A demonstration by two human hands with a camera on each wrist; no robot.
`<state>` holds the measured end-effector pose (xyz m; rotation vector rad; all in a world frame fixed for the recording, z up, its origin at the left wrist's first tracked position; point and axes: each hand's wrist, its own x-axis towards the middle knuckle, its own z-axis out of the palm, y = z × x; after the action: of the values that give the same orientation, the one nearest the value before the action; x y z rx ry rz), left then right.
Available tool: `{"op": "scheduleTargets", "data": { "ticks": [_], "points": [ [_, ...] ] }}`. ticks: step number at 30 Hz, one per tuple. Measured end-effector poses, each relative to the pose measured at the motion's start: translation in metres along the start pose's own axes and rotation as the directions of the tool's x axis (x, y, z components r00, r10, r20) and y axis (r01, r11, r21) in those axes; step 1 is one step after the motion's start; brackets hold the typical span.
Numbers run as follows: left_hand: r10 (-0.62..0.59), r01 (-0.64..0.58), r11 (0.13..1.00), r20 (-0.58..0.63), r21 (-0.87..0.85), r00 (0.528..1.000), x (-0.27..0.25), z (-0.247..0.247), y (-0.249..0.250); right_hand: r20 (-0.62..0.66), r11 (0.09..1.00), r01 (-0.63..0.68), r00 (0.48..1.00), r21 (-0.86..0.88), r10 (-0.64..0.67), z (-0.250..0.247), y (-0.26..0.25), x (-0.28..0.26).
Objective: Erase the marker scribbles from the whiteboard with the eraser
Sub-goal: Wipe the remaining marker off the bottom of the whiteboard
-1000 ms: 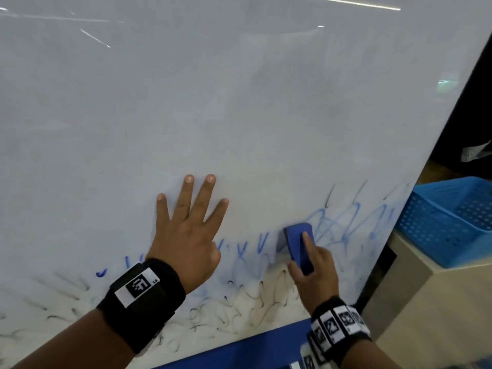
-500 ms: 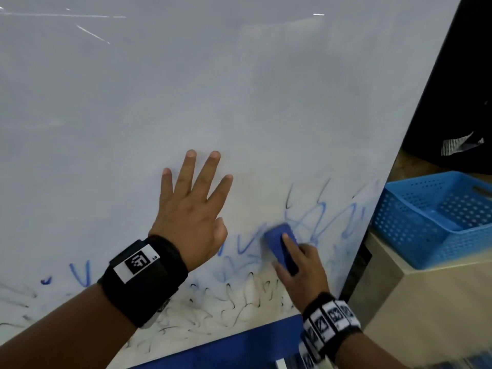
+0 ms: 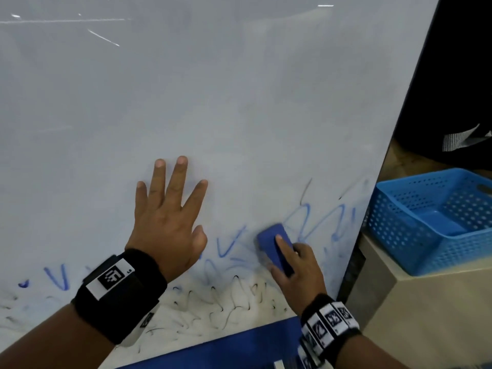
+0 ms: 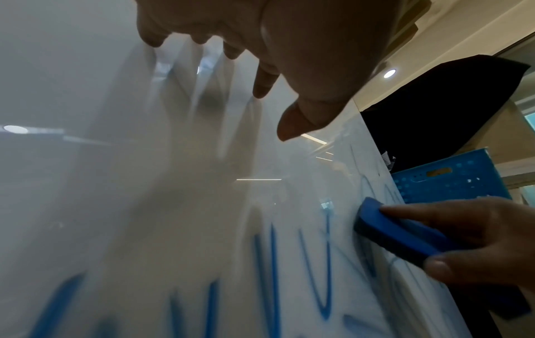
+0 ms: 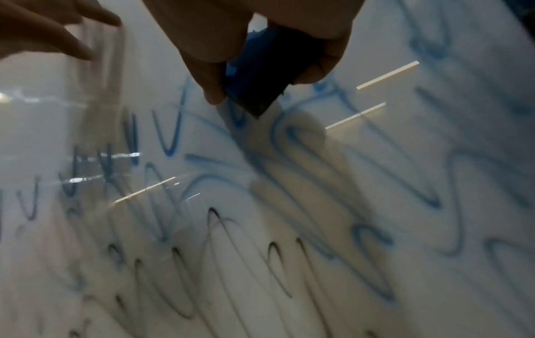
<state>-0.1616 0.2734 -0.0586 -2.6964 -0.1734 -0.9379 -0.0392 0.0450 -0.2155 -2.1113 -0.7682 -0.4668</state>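
Gripping the blue foam eraser (image 3: 275, 247), right hand (image 3: 299, 272) presses glossy whiteboard (image 3: 239, 102); left hand (image 3: 166, 222) splayed flat.

Whiteboard (image 3: 213, 102) glossy, smooth; basket (image 3: 399, 235) perforated plastic w/ matt finish

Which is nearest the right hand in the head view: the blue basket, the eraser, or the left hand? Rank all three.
1. The eraser: gripped in the right hand, against the whiteboard.
2. The left hand: flat on the board, to its left.
3. The blue basket: off the board's right edge, on a beige stand.
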Motion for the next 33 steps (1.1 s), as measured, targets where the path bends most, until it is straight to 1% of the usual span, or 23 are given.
{"op": "scheduleTargets", "data": {
  "ticks": [1, 2, 3, 5, 6, 8, 10, 12, 13, 14, 15, 16, 18, 20, 21, 22, 24, 26, 28, 29, 30, 31, 33],
  "points": [
    [0.000, 0.000, 1.000, -0.011, 0.005, 1.000, 0.000, 0.000, 0.001, -0.003, 0.999, -0.032, 0.999, 0.016, 0.032, 0.001, 0.004, -0.004],
    [0.002, -0.001, 1.000, -0.020, 0.011, 1.000, 0.000, 0.000, 0.004, -0.035, 0.999, -0.038, 0.999, 0.033, 0.040, 0.000, 0.000, 0.004],
    [0.012, -0.011, 1.000, -0.022, 0.019, 1.000, 0.002, 0.000, 0.007, -0.097, 0.998, -0.004, 0.995, 0.056, 0.009, -0.005, -0.008, 0.018],
    [0.051, -0.051, 0.998, -0.022, 0.032, 0.998, 0.008, 0.000, 0.017, -0.239, 0.992, 0.100, 0.968, 0.080, -0.078, -0.019, -0.032, 0.055],
    [0.075, -0.074, 0.997, -0.026, 0.039, 0.997, 0.012, 0.000, 0.022, -0.286, 0.988, 0.122, 0.954, 0.097, -0.090, -0.026, -0.043, 0.074],
    [0.115, -0.114, 0.993, -0.033, 0.036, 0.993, 0.024, -0.001, 0.033, -0.330, 0.984, 0.124, 0.941, 0.130, -0.075, -0.038, -0.054, 0.097],
    [0.132, -0.132, 0.991, -0.035, 0.016, 0.991, 0.035, -0.001, 0.041, -0.310, 0.987, 0.111, 0.948, 0.113, -0.071, -0.039, -0.045, 0.089],
    [0.131, -0.131, 0.991, -0.030, 0.017, 0.991, 0.042, -0.001, 0.045, -0.207, 0.995, 0.062, 0.977, 0.073, -0.045, -0.028, -0.015, 0.052],
    [0.132, -0.131, 0.991, -0.032, 0.026, 0.991, 0.042, 0.000, 0.045, -0.135, 0.998, 0.008, 0.991, 0.056, 0.000, -0.021, 0.001, 0.030],
    [0.137, -0.136, 0.990, -0.033, 0.039, 0.990, 0.041, 0.002, 0.046, -0.077, 0.998, -0.042, 0.996, 0.039, 0.045, -0.018, 0.014, 0.011],
    [0.143, -0.142, 0.989, -0.032, 0.050, 0.989, 0.040, 0.003, 0.047, -0.058, 0.997, -0.071, 0.996, 0.026, 0.072, -0.016, 0.022, 0.000],
    [0.146, -0.145, 0.988, -0.028, 0.059, 0.989, 0.039, 0.005, 0.047, -0.067, 0.996, -0.090, 0.994, 0.028, 0.091, -0.018, 0.024, 0.002],
    [0.140, -0.139, 0.988, -0.005, 0.066, 0.990, 0.037, 0.009, 0.048, -0.172, 0.998, -0.041, 0.984, 0.053, 0.050, -0.029, 0.009, 0.030],
    [0.121, -0.122, 0.990, 0.024, 0.070, 0.992, 0.034, 0.012, 0.052, -0.342, 0.996, 0.042, 0.940, 0.080, -0.012, -0.046, -0.013, 0.071],
    [0.110, -0.112, 0.991, 0.033, 0.073, 0.993, 0.033, 0.012, 0.053, -0.406, 0.992, 0.060, 0.914, 0.109, -0.011, -0.053, -0.021, 0.089],
    [0.102, -0.105, 0.992, 0.041, 0.076, 0.994, 0.032, 0.012, 0.055, -0.430, 0.990, 0.057, 0.903, 0.132, 0.005, -0.059, -0.025, 0.100],
    [0.096, -0.099, 0.992, 0.041, 0.079, 0.995, 0.031, 0.013, 0.057, -0.393, 0.994, 0.044, 0.920, 0.105, 0.001, -0.061, -0.018, 0.094],
    [0.095, -0.096, 0.992, 0.018, 0.086, 0.995, 0.031, 0.014, 0.057, -0.271, 0.999, 0.007, 0.963, 0.039, 0.004, -0.050, 0.008, 0.058],
    [0.088, -0.088, 0.992, 0.007, 0.092, 0.996, 0.030, 0.014, 0.059, -0.129, 0.993, -0.116, 0.985, 0.002, 0.116, -0.038, 0.031, 0.019],
    [0.081, -0.082, 0.993, 0.006, 0.089, 0.997, 0.030, 0.015, 0.061, -0.099, 0.985, -0.171, 0.980, 0.003, 0.170, -0.033, 0.038, 0.008],
    [0.075, -0.076, 0.993, 0.009, 0.085, 0.997, 0.030, 0.015, 0.063, -0.107, 0.980, -0.198, 0.974, 0.021, 0.199, -0.031, 0.039, 0.006],
    [0.075, -0.076, 0.993, 0.014, 0.087, 0.997, 0.032, 0.015, 0.065, -0.156, 0.981, -0.187, 0.969, 0.047, 0.192, -0.032, 0.036, 0.013],
    [0.098, -0.101, 0.990, 0.026, 0.099, 0.995, 0.035, 0.017, 0.072, -0.299, 0.993, -0.084, 0.948, 0.081, 0.105, -0.041, 0.018, 0.041]
  ]
}}
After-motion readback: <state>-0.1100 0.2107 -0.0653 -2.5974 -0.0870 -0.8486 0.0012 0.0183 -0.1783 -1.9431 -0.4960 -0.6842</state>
